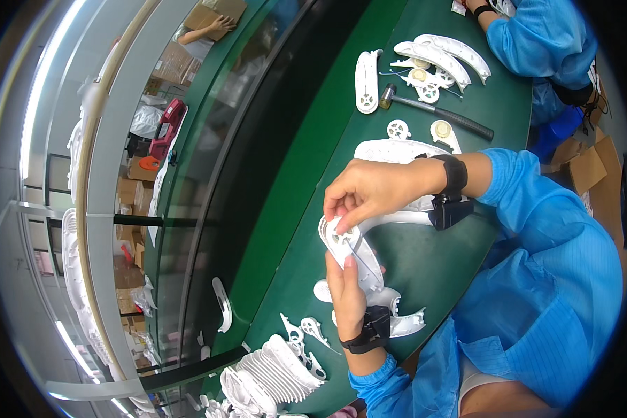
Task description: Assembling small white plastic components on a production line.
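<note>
My left hand (348, 296) grips a white curved plastic housing (364, 265) from its near side, fingers along its edge. At the rounded end, my right hand (373, 188) presses thumb and fingertips onto a small round piece with openings (343, 237). A thin line, perhaps a cord, crosses the housing. Below my right wrist, a large white curved shell (383, 148) is partly hidden by my arm. Other white plastic pieces (405, 324) lie beside my left wrist. Both wrists carry black strapped devices.
A hammer (460, 122) with a black handle lies on the green table (425, 258), near a white oval shell (366, 80) and several curved shells (442, 59). A row of stacked white shells (279, 369) stands at the lower left. A co-worker's blue sleeve (536, 38) reaches in at the upper right.
</note>
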Demonstrator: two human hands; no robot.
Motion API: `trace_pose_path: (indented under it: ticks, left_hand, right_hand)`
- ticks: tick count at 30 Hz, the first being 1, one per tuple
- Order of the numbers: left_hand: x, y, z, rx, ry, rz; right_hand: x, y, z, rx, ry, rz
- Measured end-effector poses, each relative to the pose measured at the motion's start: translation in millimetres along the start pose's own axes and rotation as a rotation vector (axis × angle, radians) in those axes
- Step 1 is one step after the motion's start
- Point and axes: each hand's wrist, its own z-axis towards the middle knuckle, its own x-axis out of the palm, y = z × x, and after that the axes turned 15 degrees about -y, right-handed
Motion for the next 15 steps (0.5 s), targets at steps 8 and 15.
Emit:
trace_pose_path:
  ticks: [8, 15]
  left_hand:
    - [3.8, -4.9, -1.2, 0.029, -0.03, 0.052]
    - [5.4, -8.8, -5.7, 0.019, -0.067, 0.056]
  right_hand:
    - [11.8, -12.4, -1.9, -0.524, -0.278, -0.331]
    - [12.7, -9.9, -3.2, 0.166, 0.144, 0.021]
